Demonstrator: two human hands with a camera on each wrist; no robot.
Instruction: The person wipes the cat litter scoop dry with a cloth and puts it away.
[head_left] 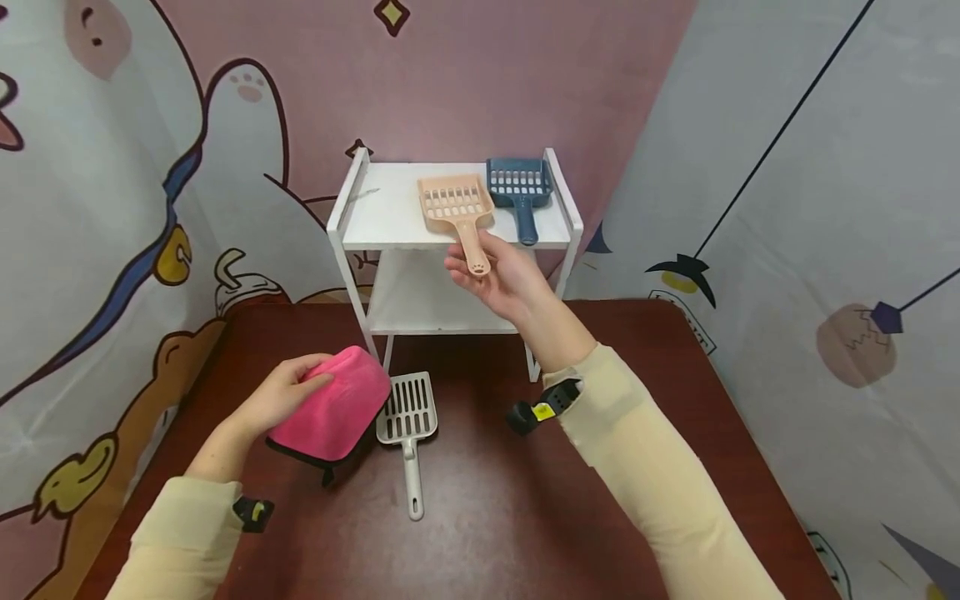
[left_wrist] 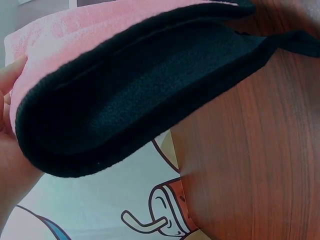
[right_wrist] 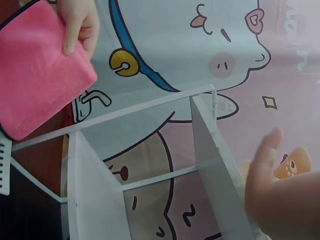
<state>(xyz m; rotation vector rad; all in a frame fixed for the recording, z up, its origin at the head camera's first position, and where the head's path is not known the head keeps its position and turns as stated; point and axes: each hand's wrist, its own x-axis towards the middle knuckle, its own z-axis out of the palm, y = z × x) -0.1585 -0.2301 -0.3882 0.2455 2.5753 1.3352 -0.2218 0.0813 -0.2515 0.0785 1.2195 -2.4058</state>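
right hand point(head_left: 504, 279): fingers clamped on the handle point(head_left: 474, 252) of the peach scoop point(head_left: 459, 220), whose slotted head lies beyond them over the upper shelf point(head_left: 390, 204); the handle overhangs the front edge, probably for easier gripping. left hand point(head_left: 288, 390): fingers pinch the pink pouch point(head_left: 333, 417), probably to steady it; its dark-lined mouth point(left_wrist: 150, 95) faces away from them. clearance: right of the right fingers, the blue scoop point(head_left: 522, 200) and side rail point(head_left: 565, 200) restrict travel; leftward, more shelf width remains.

Peach scoop point(head_left: 460, 223), blue scoop point(head_left: 522, 202) and grey scoop point(head_left: 408, 439) look smooth plastic; pink cloth point(head_left: 337, 408), fuzzy; wood-grained table point(head_left: 495, 517), glossy.
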